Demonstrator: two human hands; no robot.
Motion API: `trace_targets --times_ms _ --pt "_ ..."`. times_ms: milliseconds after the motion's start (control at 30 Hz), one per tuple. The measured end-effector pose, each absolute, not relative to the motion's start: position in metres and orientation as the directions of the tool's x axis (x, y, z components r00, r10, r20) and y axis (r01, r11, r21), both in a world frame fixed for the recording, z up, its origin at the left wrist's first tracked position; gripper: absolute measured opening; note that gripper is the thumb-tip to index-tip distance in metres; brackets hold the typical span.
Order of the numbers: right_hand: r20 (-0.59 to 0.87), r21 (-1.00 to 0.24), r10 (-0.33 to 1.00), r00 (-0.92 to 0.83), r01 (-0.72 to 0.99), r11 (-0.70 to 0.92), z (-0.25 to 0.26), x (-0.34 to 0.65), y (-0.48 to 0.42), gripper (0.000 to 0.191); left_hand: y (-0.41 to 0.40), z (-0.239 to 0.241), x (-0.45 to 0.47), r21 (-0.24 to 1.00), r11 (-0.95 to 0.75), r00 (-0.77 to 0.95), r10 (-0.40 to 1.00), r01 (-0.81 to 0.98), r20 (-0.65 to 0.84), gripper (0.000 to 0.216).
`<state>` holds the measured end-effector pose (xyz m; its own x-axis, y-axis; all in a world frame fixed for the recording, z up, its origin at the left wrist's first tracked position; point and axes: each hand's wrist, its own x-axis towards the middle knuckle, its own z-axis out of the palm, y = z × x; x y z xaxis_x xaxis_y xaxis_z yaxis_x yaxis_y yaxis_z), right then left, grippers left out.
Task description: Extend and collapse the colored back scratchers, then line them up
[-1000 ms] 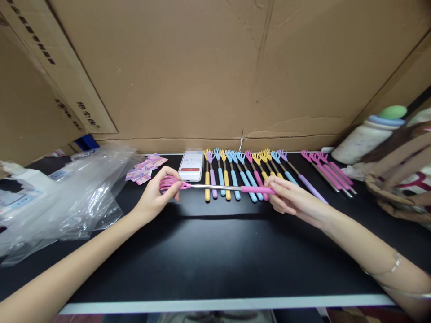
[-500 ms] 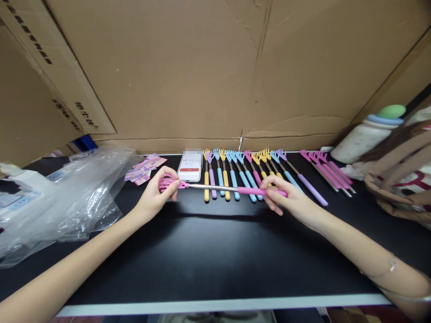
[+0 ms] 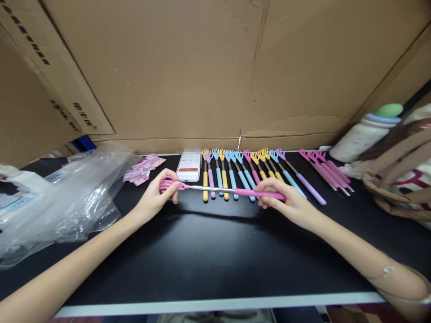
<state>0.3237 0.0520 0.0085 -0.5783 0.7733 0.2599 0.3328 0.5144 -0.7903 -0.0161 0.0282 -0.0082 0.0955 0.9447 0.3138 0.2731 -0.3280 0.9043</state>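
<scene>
A pink back scratcher (image 3: 212, 189) with a bare metal rod is held level above the black table (image 3: 215, 264). My left hand (image 3: 160, 193) is closed around its clawed pink head, fingers partly covering the prongs. At the other end, my right hand (image 3: 281, 197) grips the pink handle between thumb and fingers. Behind it lies a row of back scratchers in yellow, purple, blue and pink, such as a purple one (image 3: 310, 188), claws toward the cardboard. Farther right, several pink back scratchers (image 3: 328, 172) lie in a group with metal rods toward me.
A phone (image 3: 188, 172) with a timer lies behind my left hand. Small printed cards (image 3: 143, 168) are piled left of it. Clear plastic bags (image 3: 74, 197) cover the left side. A white bottle (image 3: 363, 139) and a beige bag (image 3: 397, 184) stand right. Cardboard (image 3: 175, 80) walls the back.
My right hand's fingers have closed more around the handle, and its end of the back scratcher is slightly lower. My left hand keeps its hold on the head. The view has shifted slightly.
</scene>
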Motion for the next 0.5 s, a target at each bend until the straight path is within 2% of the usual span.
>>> trace_targets --times_ms 167,500 --pt "0.319 -0.651 0.734 -0.6 0.424 0.629 0.01 0.3249 0.0507 0.02 0.0308 -0.0106 -0.0166 0.935 -0.266 0.13 0.962 0.233 0.241 0.031" --pt "0.41 -0.461 0.645 -0.645 0.463 0.757 0.0175 0.3241 0.0453 0.017 0.031 -0.0157 -0.0157 0.952 -0.227 0.174 0.966 0.207 0.192 0.034"
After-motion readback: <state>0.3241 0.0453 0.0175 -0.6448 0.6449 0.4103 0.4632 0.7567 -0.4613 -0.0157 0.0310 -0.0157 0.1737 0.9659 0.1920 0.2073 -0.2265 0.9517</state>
